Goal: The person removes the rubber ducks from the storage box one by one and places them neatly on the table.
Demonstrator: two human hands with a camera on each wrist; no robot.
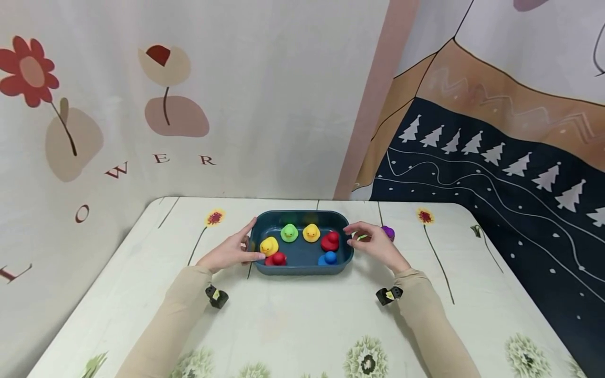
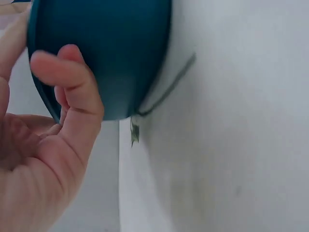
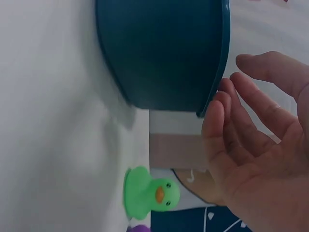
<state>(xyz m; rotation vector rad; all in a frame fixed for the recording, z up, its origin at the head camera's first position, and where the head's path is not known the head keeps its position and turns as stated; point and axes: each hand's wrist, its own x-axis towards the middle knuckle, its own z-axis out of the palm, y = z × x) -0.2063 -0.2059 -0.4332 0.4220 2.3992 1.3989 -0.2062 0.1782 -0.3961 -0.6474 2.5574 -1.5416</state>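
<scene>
Dark teal tray (image 1: pixel 302 270) — oblong, upright, open-topped
Inside sit a green duck (image 1: pixel 289 233) and yellow duck (image 1: pixel 311 233), far side; second yellow duck (image 1: pixel 269 245), left; red duck (image 1: pixel 279 258), near left; another red duck (image 1: pixel 330 241), right; blue duck (image 1: pixel 329 258), near right.

The pale, flower-printed worktop (image 1: pixel 302 325) before me carries a dark blue tub (image 1: pixel 302 270) around the middle of its far part, with a green duck (image 3: pixel 142 193) and a purple toy (image 1: pixel 388 232) to the tub's right.
</scene>
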